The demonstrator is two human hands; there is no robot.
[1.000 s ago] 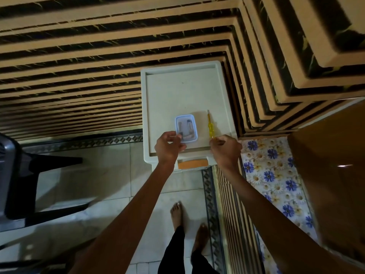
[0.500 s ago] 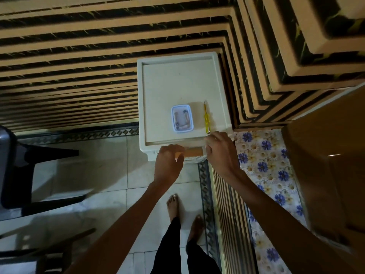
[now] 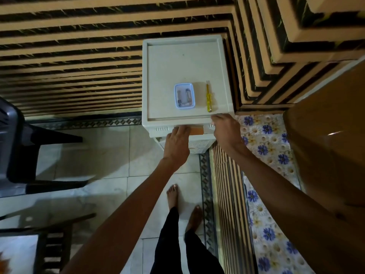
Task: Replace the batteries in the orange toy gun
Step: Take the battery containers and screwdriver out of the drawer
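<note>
Striped wall [image 3: 79, 46], one cabinet [image 3: 177, 62]: I see one box [image 3: 184, 95], one screwdriver [image 3: 208, 97] on top. Left hand [image 3: 176, 145] on its handle [image 3: 196, 131], right hand [image 3: 226, 131] on its rim; grips unclear.

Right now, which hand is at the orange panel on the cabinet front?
The left hand, its fingers reaching the orange panel at its left edge. The right hand is off to the side, at the front right corner of the cabinet top, near the yellow screwdriver.
</note>
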